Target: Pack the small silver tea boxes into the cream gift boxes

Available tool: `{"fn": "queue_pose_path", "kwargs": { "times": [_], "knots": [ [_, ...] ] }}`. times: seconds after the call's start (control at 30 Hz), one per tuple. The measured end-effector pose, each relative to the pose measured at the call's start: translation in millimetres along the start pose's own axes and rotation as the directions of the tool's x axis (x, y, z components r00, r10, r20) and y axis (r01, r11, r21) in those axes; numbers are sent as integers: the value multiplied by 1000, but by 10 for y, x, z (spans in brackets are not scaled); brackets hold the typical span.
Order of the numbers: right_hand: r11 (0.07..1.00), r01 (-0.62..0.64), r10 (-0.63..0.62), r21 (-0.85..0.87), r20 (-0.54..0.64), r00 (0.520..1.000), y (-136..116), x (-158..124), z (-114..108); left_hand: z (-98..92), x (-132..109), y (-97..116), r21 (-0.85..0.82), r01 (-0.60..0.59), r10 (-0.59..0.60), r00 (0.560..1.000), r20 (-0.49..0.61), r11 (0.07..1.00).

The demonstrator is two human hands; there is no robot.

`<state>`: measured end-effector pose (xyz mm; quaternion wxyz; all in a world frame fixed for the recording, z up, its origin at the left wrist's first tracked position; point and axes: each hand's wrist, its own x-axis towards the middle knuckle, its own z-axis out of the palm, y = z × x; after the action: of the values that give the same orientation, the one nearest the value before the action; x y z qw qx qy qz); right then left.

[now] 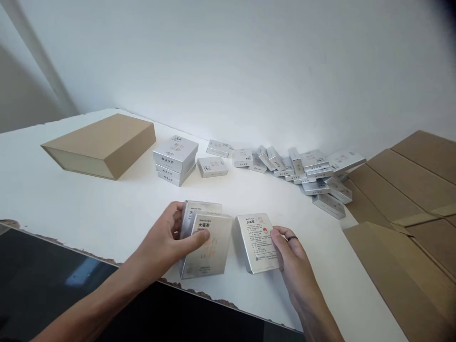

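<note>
My left hand [167, 237] is closed round two silver tea boxes [208, 256] standing upright face to face near the table's front edge, thumb across the front one. "WHITE TEA" is printed at the top of that box. In my right hand [294, 256], which wears a dark ring, is another silver tea box [257, 247], tilted, its back with small print and a red round mark towards me. A small gap separates it from the left pair. Behind my hands rises a stack of silver tea boxes [175, 154], with a single tea box [213, 167] lying flat beside it.
A large tan box [103, 140] lies at the back left. Many silver boxes [309, 166] are heaped loosely along the wall at the right. Open cardboard cartons [409, 199] stand at the right edge. The white table [89, 213] has a chipped front edge.
</note>
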<state>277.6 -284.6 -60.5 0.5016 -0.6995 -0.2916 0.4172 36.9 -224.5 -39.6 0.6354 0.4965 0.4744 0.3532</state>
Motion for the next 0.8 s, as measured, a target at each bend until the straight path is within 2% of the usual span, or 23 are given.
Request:
{"fn": "queue_pose_path", "kwargs": {
  "times": [0.07, 0.13, 0.23, 0.27, 0.3, 0.4, 0.43, 0.47, 0.63, 0.73, 0.8],
  "knots": [
    [999, -6, 8, 43, -56, 998, 71, -10, -66, -3, 11, -13, 30, -37, 40, 994, -104, 999],
    [998, 31, -26, 47, -103, 994, 97, -64, -74, 26, 22, -46, 37, -57, 61, 987, -146, 998],
    [986, 166, -163, 7, -156, 974, 56, -187, 0, 81, 21, -124, 94, -113, 129, 975, -181, 989],
    [969, 246, -244, -16, -191, 951, 39, -226, 42, 94, 14, -153, 121, -139, 160, 970, -184, 983],
    [939, 342, -343, -48, -241, 908, 32, -261, 91, 105, 4, -183, 143, -159, 183, 966, -181, 977],
    [776, 610, -622, -161, -353, 699, 98, -349, 286, 128, -34, -273, 135, -175, 191, 974, -121, 975],
    [734, 655, -671, -181, -344, 657, 148, -381, 364, 136, -45, -304, 110, -173, 183, 979, -94, 979],
    [712, 677, -697, -188, -311, 647, 207, -417, 444, 144, -54, -336, 81, -175, 181, 981, -75, 981],
    [712, 661, -695, -238, -108, 710, 414, -662, 713, 170, -73, -451, -15, -258, 257, 965, -53, 966],
    [775, 588, -606, -232, -9, 795, 393, -750, 674, 167, -78, -463, -16, -258, 257, 965, -58, 966],
    [793, 568, -568, -219, 71, 820, 354, -721, 586, 158, -76, -474, 16, -244, 244, 967, -74, 970]
  ]
}}
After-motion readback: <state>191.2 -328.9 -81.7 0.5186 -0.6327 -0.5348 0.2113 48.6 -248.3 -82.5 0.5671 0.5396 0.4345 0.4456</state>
